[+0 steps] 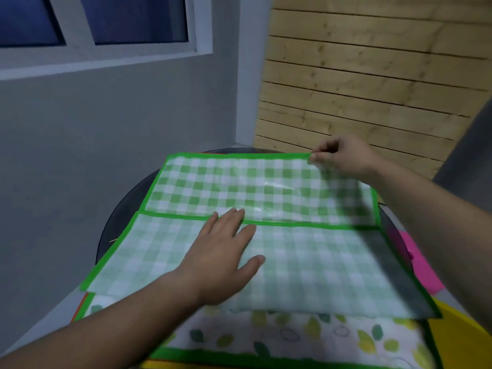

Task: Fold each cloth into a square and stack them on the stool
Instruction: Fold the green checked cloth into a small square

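Note:
A green and white checked cloth with a green border lies spread over a dark round surface. Its far part is folded toward me, so a border edge crosses the middle. My left hand rests flat on the cloth, fingers straight, fingertips on that folded edge. My right hand pinches the far right corner of the folded part between thumb and fingers. Beneath the checked cloth, nearer to me, lies a white cloth with a leaf print and green border.
A pink cloth and a yellow one stick out at the right from under the pile. A grey wall with a window is to the left. Wooden slats stand behind at the right.

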Demonstrator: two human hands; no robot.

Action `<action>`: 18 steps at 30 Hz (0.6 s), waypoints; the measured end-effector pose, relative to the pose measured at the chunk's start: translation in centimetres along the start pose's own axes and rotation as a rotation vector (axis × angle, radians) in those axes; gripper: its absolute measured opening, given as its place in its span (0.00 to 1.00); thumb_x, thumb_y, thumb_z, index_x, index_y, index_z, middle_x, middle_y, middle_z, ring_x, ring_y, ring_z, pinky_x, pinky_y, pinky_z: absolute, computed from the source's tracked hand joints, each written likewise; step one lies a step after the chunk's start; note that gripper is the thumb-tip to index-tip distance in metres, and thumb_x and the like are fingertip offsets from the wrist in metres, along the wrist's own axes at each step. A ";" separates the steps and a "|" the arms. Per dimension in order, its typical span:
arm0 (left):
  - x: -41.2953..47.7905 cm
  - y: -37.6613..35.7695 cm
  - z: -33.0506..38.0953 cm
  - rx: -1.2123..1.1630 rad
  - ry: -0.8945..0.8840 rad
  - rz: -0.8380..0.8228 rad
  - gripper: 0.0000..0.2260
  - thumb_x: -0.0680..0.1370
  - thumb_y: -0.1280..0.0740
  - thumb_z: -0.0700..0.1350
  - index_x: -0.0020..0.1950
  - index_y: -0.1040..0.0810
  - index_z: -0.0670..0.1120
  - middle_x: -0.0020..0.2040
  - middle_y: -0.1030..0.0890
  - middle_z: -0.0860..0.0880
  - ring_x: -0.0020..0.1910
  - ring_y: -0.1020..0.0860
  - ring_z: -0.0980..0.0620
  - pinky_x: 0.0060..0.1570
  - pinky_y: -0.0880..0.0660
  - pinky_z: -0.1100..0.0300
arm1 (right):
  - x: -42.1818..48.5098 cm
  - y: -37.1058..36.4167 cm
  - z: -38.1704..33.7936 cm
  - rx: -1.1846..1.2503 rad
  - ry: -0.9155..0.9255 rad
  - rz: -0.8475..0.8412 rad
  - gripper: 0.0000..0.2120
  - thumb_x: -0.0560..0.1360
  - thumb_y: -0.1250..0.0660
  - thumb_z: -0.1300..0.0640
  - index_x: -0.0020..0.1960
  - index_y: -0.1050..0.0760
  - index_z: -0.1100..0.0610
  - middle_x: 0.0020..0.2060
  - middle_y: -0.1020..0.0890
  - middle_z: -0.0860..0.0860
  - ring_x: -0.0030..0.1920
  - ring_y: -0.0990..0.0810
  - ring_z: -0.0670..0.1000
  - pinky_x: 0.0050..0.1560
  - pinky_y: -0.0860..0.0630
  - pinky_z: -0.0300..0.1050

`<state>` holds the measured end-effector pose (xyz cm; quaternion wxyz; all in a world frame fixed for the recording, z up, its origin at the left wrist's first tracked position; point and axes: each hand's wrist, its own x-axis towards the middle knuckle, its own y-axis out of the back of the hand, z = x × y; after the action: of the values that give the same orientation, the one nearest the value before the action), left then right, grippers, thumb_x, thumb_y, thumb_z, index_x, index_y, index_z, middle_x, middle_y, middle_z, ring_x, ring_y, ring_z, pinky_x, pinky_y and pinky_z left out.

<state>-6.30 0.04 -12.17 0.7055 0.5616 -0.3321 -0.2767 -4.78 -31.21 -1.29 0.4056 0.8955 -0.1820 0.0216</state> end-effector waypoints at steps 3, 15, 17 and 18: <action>-0.5 1.2 0.7 -0.023 -0.045 0.041 0.27 0.81 0.48 0.63 0.76 0.36 0.50 0.81 0.43 0.47 0.80 0.49 0.50 0.79 0.56 0.54 | -3.2 1.4 -2.1 -0.054 0.064 0.044 0.06 0.73 0.25 0.53 0.37 0.19 0.47 0.37 0.15 0.48 0.42 0.19 0.47 0.48 0.23 0.44; -4.3 7.9 4.9 0.075 -0.327 0.413 0.24 0.80 0.39 0.56 0.70 0.26 0.43 0.74 0.30 0.41 0.74 0.33 0.42 0.72 0.37 0.48 | -17.5 -0.2 -3.4 -0.468 0.234 -0.162 0.02 0.71 0.27 0.50 0.39 0.18 0.46 0.43 0.18 0.43 0.48 0.21 0.47 0.53 0.24 0.49; -4.9 7.0 5.0 0.171 -0.284 0.309 0.28 0.80 0.43 0.59 0.75 0.31 0.44 0.77 0.34 0.41 0.78 0.38 0.42 0.75 0.44 0.47 | -19.0 -1.0 -2.4 -0.443 0.244 -0.191 0.03 0.70 0.26 0.50 0.40 0.18 0.47 0.43 0.19 0.42 0.48 0.21 0.46 0.54 0.24 0.47; -5.0 6.5 5.0 0.201 -0.254 0.235 0.30 0.80 0.46 0.61 0.77 0.35 0.45 0.79 0.37 0.42 0.79 0.42 0.43 0.76 0.48 0.48 | -19.6 -1.3 -2.0 -0.422 0.245 -0.208 0.03 0.69 0.25 0.49 0.39 0.18 0.47 0.43 0.19 0.42 0.49 0.21 0.46 0.55 0.25 0.46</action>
<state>-13.22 2.28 -5.85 0.6260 0.5470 -0.5076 -0.2264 -22.43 -22.91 -4.58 0.6023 0.7958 -0.0388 0.0496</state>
